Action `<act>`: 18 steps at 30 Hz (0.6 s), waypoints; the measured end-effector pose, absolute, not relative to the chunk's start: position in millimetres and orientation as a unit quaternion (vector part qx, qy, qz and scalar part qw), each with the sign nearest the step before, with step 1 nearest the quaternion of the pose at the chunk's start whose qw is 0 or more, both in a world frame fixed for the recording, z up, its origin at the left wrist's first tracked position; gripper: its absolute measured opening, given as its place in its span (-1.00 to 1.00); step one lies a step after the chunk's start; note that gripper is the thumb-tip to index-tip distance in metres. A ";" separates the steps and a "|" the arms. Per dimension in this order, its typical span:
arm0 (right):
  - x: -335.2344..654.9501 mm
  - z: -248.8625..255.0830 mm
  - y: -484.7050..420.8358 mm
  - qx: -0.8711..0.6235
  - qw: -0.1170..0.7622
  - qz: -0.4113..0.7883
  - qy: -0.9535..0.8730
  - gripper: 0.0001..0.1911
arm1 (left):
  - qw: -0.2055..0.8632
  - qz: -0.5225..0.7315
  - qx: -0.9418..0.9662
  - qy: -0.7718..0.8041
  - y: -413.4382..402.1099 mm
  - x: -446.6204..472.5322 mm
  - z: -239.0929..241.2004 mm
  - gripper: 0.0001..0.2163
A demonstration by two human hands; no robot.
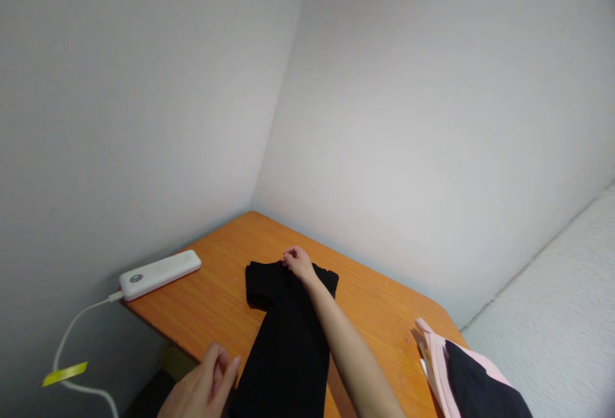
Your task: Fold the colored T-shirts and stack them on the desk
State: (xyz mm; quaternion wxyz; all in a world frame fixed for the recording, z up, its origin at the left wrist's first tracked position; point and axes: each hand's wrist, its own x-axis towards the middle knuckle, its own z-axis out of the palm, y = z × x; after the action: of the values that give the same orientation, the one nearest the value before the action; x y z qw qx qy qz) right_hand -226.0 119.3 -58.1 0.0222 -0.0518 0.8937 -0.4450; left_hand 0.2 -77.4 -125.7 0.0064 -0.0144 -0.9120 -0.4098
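Observation:
A black short-sleeved shirt (288, 347) lies spread on the wooden table, its collar toward the far wall and its lower part running out of view at the bottom. My right hand (298, 262) reaches across it to the collar, fingers pinched together at the neckline. The right forearm covers part of the shirt's right side. My left hand (204, 384) hovers by the table's near left edge, just left of the shirt's lower part. Its fingers are loosely curled with the thumb apart, and nothing shows between them.
A white power bank (161, 274) lies along the left table edge, its white cable (72, 328) with a yellow tag hanging off the side. Folded pink and black clothes (473, 373) lie at the right edge. Walls border the far sides of the table (384, 315).

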 end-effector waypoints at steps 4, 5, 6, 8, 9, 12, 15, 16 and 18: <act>-188.9 -81.1 141.5 -0.046 -0.093 -0.383 0.918 -0.64 | 0.098 -0.332 -0.022 -0.938 -79.2 -63.3 -104.6 -0.75; -178.3 -89.0 144.3 -0.053 -0.109 -0.360 0.925 -0.53 | 0.120 -0.298 -0.022 -0.947 -77.8 -84.4 -100.3 -0.75; -168.2 -97.5 145.8 -0.064 -0.120 -0.329 0.934 -0.42 | 0.137 -0.262 -0.019 -0.955 -76.0 -106.3 -96.8 -0.75; -151.7 -113.6 145.5 -0.089 -0.125 -0.254 0.955 -0.23 | 0.148 -0.203 -0.006 -0.968 -71.7 -148.7 -92.7 -0.73; -145.9 -120.5 144.4 -0.097 -0.121 -0.218 0.963 -0.18 | 0.145 -0.184 0.004 -0.972 -69.4 -167.7 -92.3 -0.71; -137.9 -133.4 140.8 -0.100 -0.106 -0.169 0.975 -0.15 | 0.119 -0.154 0.020 -0.981 -63.8 -209.4 -96.8 -0.64; -138.3 -136.7 139.7 -0.098 -0.108 -0.161 0.976 -0.14 | 0.093 -0.132 0.014 -0.987 -62.2 -228.7 -105.2 -0.53; -139.2 -136.7 140.1 -0.098 -0.108 -0.161 0.976 -0.13 | 0.086 -0.127 0.007 -0.988 -62.7 -231.8 -107.8 -0.50; -141.3 -135.9 142.4 -0.099 -0.108 -0.164 0.976 -0.12 | 0.072 -0.123 -0.011 -0.990 -64.8 -235.6 -112.0 -0.50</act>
State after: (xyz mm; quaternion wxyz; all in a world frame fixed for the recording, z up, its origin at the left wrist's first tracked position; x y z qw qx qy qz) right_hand -141.3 142.4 -135.9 -0.1076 -0.0990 0.9756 -0.1638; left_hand -235.6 -64.8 -112.0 0.0719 -0.0105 -0.9898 -0.1228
